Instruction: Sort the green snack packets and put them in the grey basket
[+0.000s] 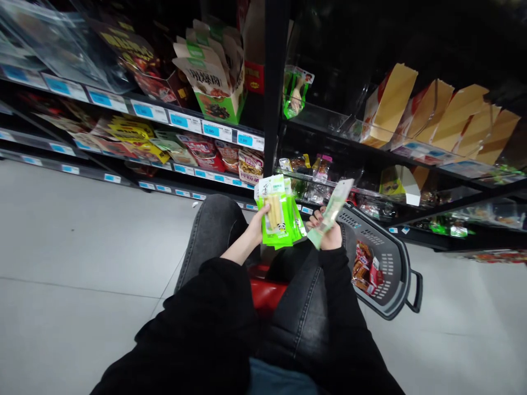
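Over on the left, the upper shelf wears price tags along its front edge. A green-and-white box stands near its right front corner, a brown box beside it. Bags crowd the lower shelf up to its right end. Across the upright, open cartons line the right-hand shelf toward its right end. The pale floor bears a grey basket.

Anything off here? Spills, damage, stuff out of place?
Small white scrap lies on the floor by the shelf, left of the left knee; odd because it's loose there, too small to identify. Green packs in the left hand show no visible damage; the pack in the right hand is too blurred to judge.
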`<state>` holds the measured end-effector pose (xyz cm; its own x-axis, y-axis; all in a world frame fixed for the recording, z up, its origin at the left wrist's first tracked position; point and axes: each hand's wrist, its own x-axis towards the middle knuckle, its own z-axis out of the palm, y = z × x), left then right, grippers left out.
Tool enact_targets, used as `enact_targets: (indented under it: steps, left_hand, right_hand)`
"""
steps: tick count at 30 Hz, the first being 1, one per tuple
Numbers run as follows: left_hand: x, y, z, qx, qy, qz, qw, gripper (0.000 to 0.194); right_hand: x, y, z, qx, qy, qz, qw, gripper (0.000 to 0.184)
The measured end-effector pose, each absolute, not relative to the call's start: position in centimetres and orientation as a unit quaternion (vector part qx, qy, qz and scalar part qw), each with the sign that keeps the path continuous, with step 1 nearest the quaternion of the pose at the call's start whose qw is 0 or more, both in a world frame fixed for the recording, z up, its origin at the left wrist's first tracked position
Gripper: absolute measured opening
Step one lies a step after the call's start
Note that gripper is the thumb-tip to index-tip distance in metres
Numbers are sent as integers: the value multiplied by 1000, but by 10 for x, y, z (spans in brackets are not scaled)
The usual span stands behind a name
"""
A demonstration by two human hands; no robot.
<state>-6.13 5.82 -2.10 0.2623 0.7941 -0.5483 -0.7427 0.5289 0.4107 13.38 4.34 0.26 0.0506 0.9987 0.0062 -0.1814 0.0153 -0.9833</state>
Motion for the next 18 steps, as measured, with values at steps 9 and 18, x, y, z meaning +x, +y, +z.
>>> enact_targets:
  steps: [9, 18]
  left_hand:
    - [-64, 55, -19, 14, 346, 499, 794, 47]
    - [-66, 51, -16, 35, 327, 483, 812, 50]
  right_hand:
    - [141, 42, -14, -343, -431, 620, 559, 53]
    - [140, 37, -4, -385, -430, 642, 505, 36]
